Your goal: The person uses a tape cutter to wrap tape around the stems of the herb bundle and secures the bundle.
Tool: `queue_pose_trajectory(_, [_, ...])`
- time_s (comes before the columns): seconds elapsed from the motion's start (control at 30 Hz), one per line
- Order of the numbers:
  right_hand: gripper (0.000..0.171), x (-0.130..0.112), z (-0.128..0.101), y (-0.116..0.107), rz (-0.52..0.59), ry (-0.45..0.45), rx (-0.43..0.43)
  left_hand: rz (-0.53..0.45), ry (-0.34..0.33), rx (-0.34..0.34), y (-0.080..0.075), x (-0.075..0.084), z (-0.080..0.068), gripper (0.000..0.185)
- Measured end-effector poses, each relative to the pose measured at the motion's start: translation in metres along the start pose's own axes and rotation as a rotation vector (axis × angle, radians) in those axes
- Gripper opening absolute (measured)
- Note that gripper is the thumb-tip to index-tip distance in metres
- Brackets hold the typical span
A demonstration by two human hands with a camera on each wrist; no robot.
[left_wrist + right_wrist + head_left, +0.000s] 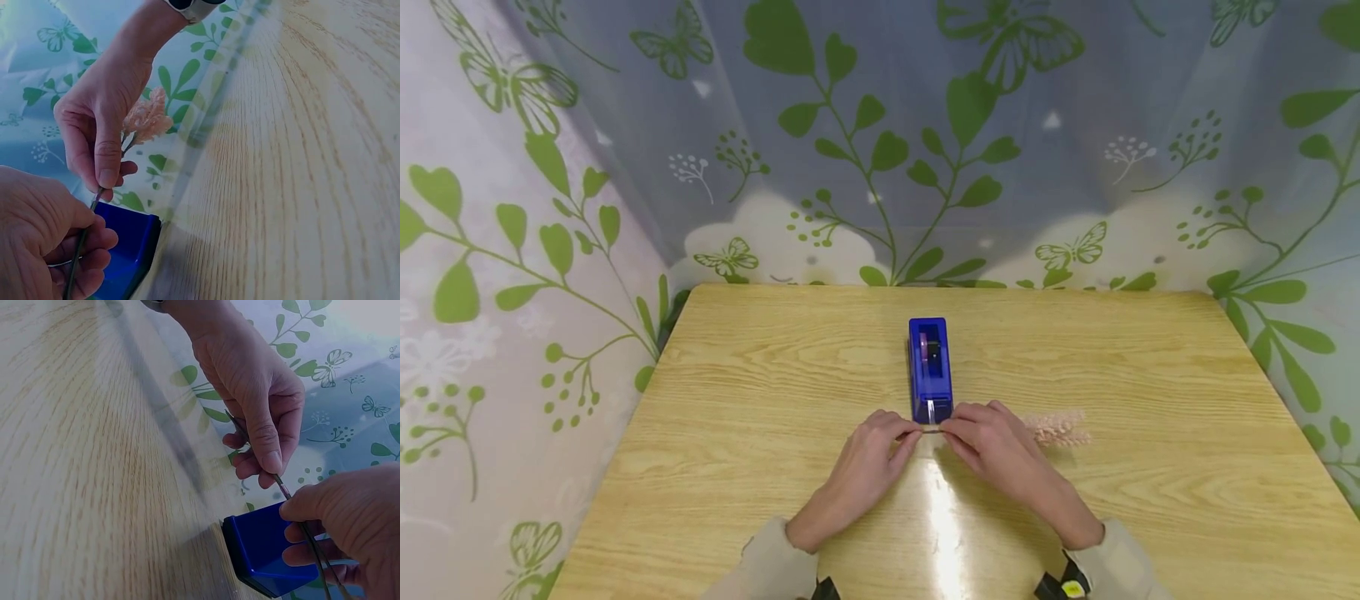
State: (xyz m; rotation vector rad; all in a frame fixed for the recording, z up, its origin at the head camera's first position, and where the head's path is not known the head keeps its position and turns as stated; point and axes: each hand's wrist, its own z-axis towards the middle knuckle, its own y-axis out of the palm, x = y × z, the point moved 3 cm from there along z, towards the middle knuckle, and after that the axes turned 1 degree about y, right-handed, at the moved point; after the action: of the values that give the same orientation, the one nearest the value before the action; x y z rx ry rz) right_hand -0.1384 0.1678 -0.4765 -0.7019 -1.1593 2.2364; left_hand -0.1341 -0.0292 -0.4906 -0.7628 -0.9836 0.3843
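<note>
No words, labels, brand names or numbers can be read in any of the views. The blue tape dispenser on the desk shows no lettering. The curtain behind carries only green leaf and butterfly patterns, no writing.

A light wooden table stands against curtains printed with green leaves and butterflies; light glares on the tabletop.
</note>
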Motion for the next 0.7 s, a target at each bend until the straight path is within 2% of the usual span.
queue_pose_trajectory(0.4, [0.011,-0.0013,0.0013,0.0004,0.003,0.014,0.030,-0.020,0.015,0.062,-0.0006,-0.0001,-0.0002,0.007])
queue_pose_trajectory(0.53, [0.001,-0.0024,0.0004,0.0015,-0.010,0.047,-0.020,-0.013,0.023,0.068,-0.0015,0.0001,0.0001,0.006])
queue_pose_trajectory(0.7, [0.010,-0.0035,0.0002,0.0028,-0.046,0.072,-0.083,-0.012,0.023,0.063,-0.0019,-0.0001,0.0003,0.006])
